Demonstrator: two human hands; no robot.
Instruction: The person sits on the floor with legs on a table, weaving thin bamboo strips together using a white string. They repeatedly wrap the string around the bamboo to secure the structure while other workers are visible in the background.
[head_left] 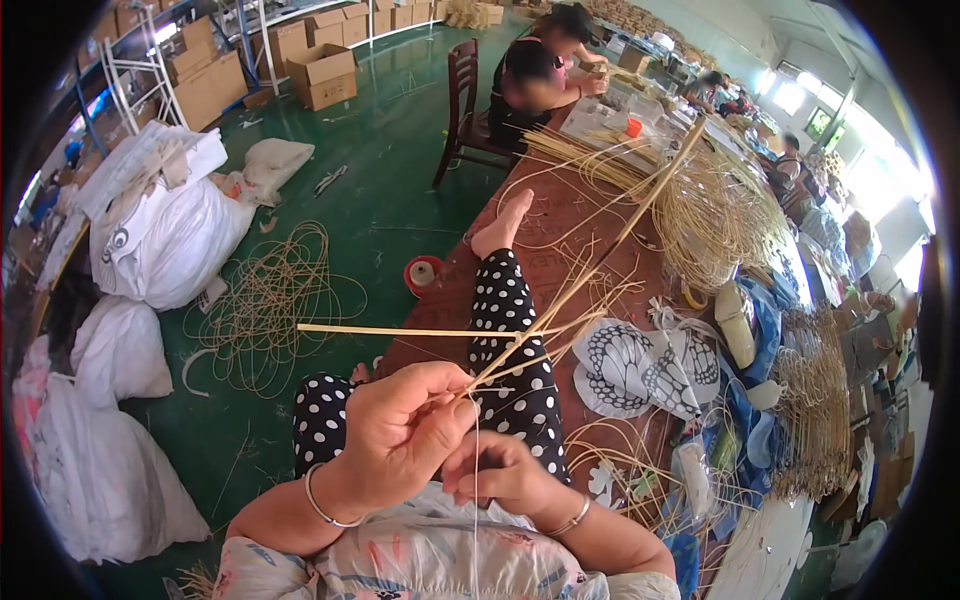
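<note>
My left hand (412, 432) pinches the lower ends of several thin bamboo strips (570, 290), which cross just above the fingertips. One long strip slants up to the far right, and a flat strip (400, 330) sticks out to the left. From the pinched joint a white thread (476, 540) runs straight down over my lap. Just right of and below the left hand, my right hand (508, 472) is curled close beside the thread. Its fingertips are partly hidden, and what they hold cannot be made out. Both wrists wear bangles.
A reddish-brown table (600, 270) bears bundled bamboo strips (715, 220) and black-and-white butterfly-wing fabric (645, 365). My bare foot (503, 225) rests on it near a red-rimmed spool (424, 273). Tangled cane (270, 310) and white sacks (165, 240) lie leftward; a co-worker (540, 75) sits ahead.
</note>
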